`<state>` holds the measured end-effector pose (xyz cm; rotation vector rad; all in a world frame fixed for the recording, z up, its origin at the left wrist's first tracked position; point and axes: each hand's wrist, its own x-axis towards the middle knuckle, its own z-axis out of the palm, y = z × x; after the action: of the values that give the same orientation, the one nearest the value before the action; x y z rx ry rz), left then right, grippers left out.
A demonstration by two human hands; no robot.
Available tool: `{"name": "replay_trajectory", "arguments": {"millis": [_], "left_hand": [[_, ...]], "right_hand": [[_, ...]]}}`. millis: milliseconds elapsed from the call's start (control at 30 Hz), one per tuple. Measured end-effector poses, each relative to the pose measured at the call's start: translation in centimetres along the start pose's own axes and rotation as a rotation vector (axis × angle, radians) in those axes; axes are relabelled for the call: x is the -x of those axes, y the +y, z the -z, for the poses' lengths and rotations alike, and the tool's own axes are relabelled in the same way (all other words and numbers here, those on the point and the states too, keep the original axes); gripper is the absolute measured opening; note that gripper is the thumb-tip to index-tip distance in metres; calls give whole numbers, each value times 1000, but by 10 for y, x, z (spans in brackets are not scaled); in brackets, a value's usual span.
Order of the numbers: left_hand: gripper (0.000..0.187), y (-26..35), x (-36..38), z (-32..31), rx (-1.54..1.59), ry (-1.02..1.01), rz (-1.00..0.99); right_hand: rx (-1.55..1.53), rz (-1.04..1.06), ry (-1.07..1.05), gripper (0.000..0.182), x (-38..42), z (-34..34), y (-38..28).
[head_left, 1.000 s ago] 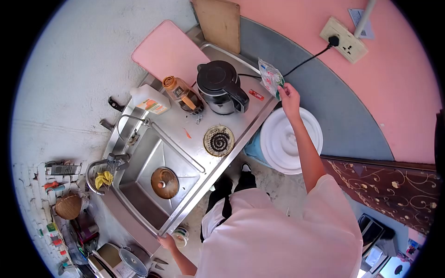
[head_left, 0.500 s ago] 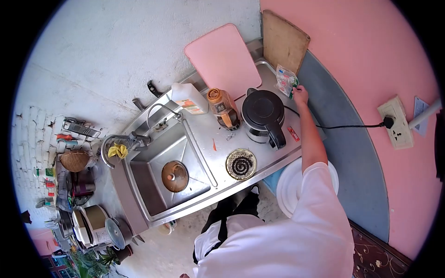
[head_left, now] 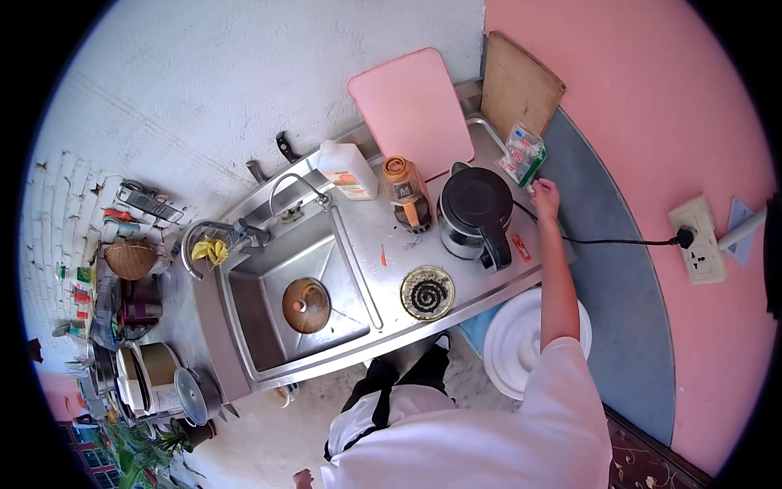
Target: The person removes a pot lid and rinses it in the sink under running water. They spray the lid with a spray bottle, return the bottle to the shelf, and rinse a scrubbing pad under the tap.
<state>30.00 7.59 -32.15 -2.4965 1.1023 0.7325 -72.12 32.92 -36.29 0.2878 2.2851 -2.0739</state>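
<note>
My right hand [head_left: 546, 198] reaches over the far right of the counter, fingers pinched together just below a clear plastic bag [head_left: 522, 155] with red and green print. Something small and pale shows at the fingertips, too small to name. The bag leans near a wooden cutting board [head_left: 521, 85]. Left of my right forearm stands a black-lidded electric kettle [head_left: 476, 204], with a small red packet [head_left: 521, 248] beside it. At the bottom edge only part of my left hand [head_left: 303, 479] shows, low by my body; its fingers are hard to make out.
A steel sink [head_left: 261, 326] holds a brown lid [head_left: 306, 306]. Along the counter stand a white jug [head_left: 349, 171], an orange-lidded jar [head_left: 406, 196] and a round tin with a black coil [head_left: 428, 293]. The kettle's cord [head_left: 619, 242] runs to a wall socket [head_left: 698, 240]. A white lidded bucket [head_left: 513, 350] stands below.
My right hand has drawn back from the bag's green edge to just below it. The view has shifted slightly, and part of my left hand shows more at the bottom.
</note>
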Motion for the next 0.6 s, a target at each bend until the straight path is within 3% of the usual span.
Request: {"name": "replay_trajectory", "arguments": {"millis": [100, 167, 300, 400, 600], "left_hand": [[24, -6, -38, -11, 69, 56, -60], [17, -7, -62, -27, 114, 154, -170], [14, 34, -51, -42, 229, 59, -54], [17, 54, -75, -52, 246, -104, -234], [19, 134, -132, -83, 243, -181, -351]], "right_hand": [[-190, 61, 44, 13, 80, 32, -64], [-263, 190, 102, 14, 142, 54, -103], [-185, 378, 85, 20, 271, 55, -169], [-100, 402, -236, 18, 370, 4, -184], [295, 432, -1093, 11, 548, -176, -104]]}}
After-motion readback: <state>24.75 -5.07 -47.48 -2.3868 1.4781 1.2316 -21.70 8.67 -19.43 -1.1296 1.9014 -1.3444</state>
